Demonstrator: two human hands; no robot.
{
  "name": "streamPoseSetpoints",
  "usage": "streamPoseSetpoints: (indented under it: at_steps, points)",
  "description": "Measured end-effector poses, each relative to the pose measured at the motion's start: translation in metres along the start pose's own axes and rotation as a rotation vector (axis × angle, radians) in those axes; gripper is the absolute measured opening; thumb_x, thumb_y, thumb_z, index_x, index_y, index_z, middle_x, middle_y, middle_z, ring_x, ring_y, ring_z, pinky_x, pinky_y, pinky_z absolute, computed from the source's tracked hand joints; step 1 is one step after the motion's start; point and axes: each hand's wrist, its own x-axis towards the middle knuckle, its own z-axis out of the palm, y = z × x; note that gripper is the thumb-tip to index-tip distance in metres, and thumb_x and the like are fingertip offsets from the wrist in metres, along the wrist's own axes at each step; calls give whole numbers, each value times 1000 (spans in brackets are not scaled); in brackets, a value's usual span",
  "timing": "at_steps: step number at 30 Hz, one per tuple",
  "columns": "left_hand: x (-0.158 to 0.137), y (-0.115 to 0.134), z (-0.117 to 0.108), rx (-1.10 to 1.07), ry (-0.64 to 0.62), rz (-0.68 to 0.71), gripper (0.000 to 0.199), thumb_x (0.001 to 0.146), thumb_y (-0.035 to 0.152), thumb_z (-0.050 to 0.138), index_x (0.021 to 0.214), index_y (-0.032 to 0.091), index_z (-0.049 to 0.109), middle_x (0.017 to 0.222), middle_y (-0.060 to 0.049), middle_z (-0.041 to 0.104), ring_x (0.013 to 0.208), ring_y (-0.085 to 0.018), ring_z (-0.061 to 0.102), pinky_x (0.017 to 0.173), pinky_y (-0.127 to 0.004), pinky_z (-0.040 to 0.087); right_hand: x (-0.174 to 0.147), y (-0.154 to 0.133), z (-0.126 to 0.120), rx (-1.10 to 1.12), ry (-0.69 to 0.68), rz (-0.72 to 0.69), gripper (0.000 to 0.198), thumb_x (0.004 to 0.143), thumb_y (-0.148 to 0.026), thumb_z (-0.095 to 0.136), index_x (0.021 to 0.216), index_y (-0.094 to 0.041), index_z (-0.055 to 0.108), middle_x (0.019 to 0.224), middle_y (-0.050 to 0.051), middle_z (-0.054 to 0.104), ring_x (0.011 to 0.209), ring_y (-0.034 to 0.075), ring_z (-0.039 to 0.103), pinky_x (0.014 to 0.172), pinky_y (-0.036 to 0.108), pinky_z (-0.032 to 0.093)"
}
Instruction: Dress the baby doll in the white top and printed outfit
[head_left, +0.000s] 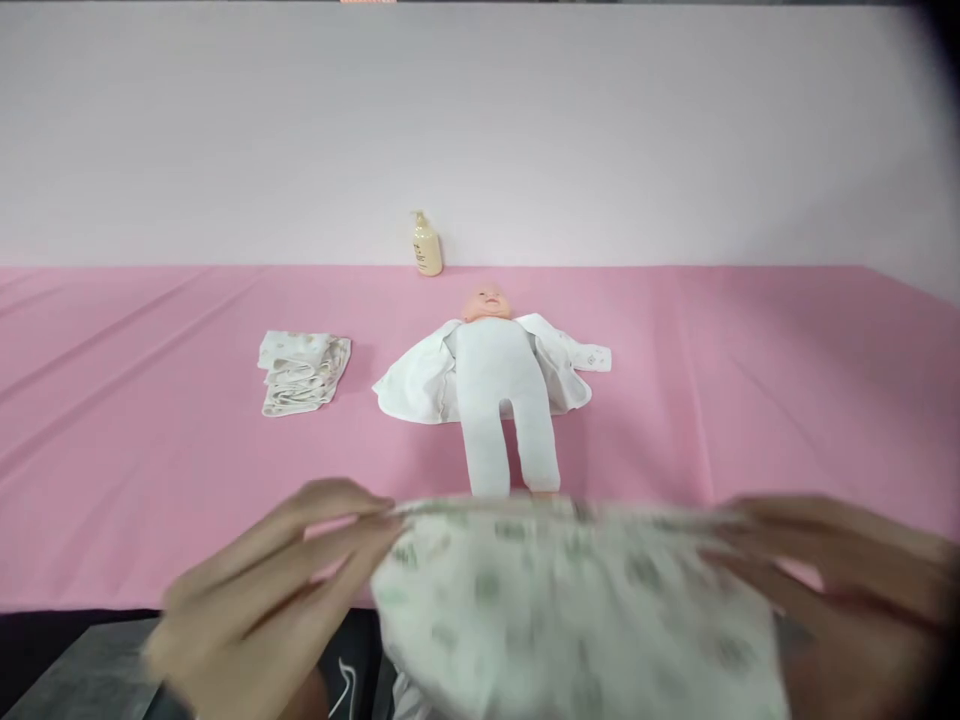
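Left hand [277, 590]: the fingers are long and close together, with the tips pinched shut on the top edge of a cloth, near its left corner.
Right hand [847, 590]: the fingertips pinch the same top edge over on the right side. This hand is blurry, so I cannot tell just how tight the pinch is.
Green-spotted cloth [570, 620]: it hangs between the two hands at the near side of the table, in front of the doll's feet. It is white with soft green and grey shapes. They are too blurry to make out, and I cannot tell if there are words.
Doll [502, 370]: it lies on its back, head toward the wall, with a white body and legs.
White top [420, 380]: it is spread open on both sides of the doll. One sleeve end, on the right, has a little diamond mark on it.
Bottle [427, 248]: pale yellow with a pump, standing by the wall behind the doll. Dark words run down its front, too small to read.
Folded cloth [304, 375]: a neat stack with faint tan spots, left of the doll and apart from it.
Pink cover [787, 420]: it lies under the doll, the bottle and the stack.
Black thing [349, 655]: low down by the left hand, with a white curvy line on it. I cannot read it as a name.
Wall [600, 130]: plain white, behind the bottle.
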Motion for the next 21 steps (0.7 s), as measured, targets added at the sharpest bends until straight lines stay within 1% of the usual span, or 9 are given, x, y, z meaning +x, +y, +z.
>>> streamPoseSetpoints:
  at_steps: [3, 6, 9, 11, 13, 15, 16, 18, 21]
  points:
    - [-2, -12, 13, 69, 48, 3, 16, 77, 27, 69, 92, 31, 70, 79, 0, 62, 65, -14, 57, 45, -25, 44, 1, -7, 10, -74, 84, 103, 22, 86, -47, 57, 82, -32, 73, 93, 1, 70, 75, 22, 67, 54, 29, 56]
    - [-2, -27, 25, 155, -34, 5, 19, 79, 26, 68, 96, 30, 70, 81, 0, 58, 67, -11, 54, 48, -22, 41, 15, 2, 32, -89, 237, 197, 21, 78, -48, 67, 80, -27, 72, 76, 1, 70, 59, 18, 64, 45, 28, 51]
    - [2, -41, 36, -37, -174, -103, 7, 81, 27, 65, 85, 22, 67, 87, -1, 58, 79, -13, 57, 62, -22, 47, 33, 25, 56, 25, 303, 215, 20, 74, -40, 73, 87, -25, 71, 74, 1, 69, 62, 16, 65, 52, 26, 55]
    - [3, -43, 45, -239, -246, -251, 12, 82, 30, 63, 79, 18, 60, 85, -2, 60, 78, -13, 58, 64, -23, 49, 40, 31, 69, 92, 320, 257, 20, 75, -36, 72, 91, -23, 70, 74, 1, 68, 63, 16, 64, 52, 25, 55]
    - [-1, -36, 54, -375, -229, -404, 19, 83, 32, 62, 74, 18, 53, 71, 1, 57, 63, -10, 54, 53, -20, 44, 37, 17, 80, 137, 367, 280, 16, 78, -31, 69, 92, -22, 70, 71, 1, 66, 60, 15, 63, 50, 24, 53]
    - [-12, -18, 63, -474, -179, -489, 23, 82, 34, 62, 72, 18, 49, 62, 4, 50, 52, -7, 46, 45, -18, 37, 25, -14, 92, 200, 403, 240, 12, 83, -25, 64, 94, -23, 68, 72, 2, 66, 60, 14, 62, 49, 23, 53]
    - [-19, -7, 67, -540, -156, -499, 22, 82, 34, 62, 74, 19, 48, 62, 4, 49, 51, -7, 45, 45, -18, 37, 17, -33, 98, 262, 351, 183, 13, 85, -21, 60, 96, -24, 67, 75, 3, 66, 60, 14, 62, 47, 22, 52]
    - [-35, 14, 74, -713, -218, -452, 18, 82, 35, 62, 87, 21, 52, 71, 2, 54, 57, -9, 51, 51, -20, 44, 2, -66, 110, 362, 266, 1, 22, 86, -14, 54, 103, -24, 65, 86, 6, 67, 73, 17, 65, 53, 25, 55]
    - [-57, 34, 73, -868, -352, -309, 36, 88, 44, 50, 118, 24, 48, 96, -7, 60, 83, -18, 60, 72, -31, 53, -14, -87, 121, 395, 349, -93, 37, 84, -12, 53, 119, -23, 58, 110, 12, 62, 98, 25, 63, 74, 38, 58]
